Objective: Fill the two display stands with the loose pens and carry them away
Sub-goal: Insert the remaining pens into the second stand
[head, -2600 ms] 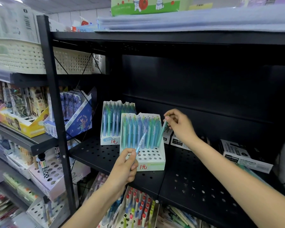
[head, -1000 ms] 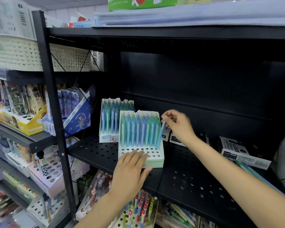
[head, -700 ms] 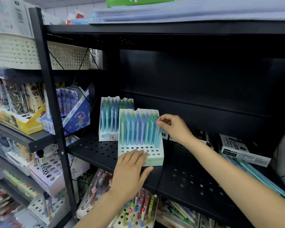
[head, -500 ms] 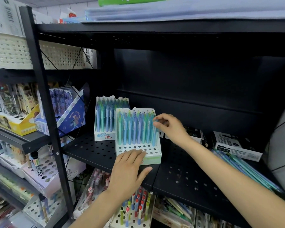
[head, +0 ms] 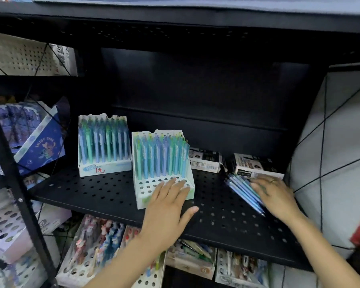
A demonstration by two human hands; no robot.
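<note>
While the left hand [head: 166, 201] lies flat with fingers straight on the front of the nearer display stand [head: 154, 189], the right hand [head: 275, 196] spreads its fingers over a bundle of loose pens [head: 242, 189] lying on the black perforated shelf [head: 96, 192]; whether it grips them cannot be told. Blue and green pens [head: 161, 156] stand upright in rows just beyond the left fingertips, the front holes bare. A second display stand [head: 104, 150], also filled, sits farther back, left of that hand. Two small boxes [head: 205, 162] rest behind the right hand, against the dark back panel.
</note>
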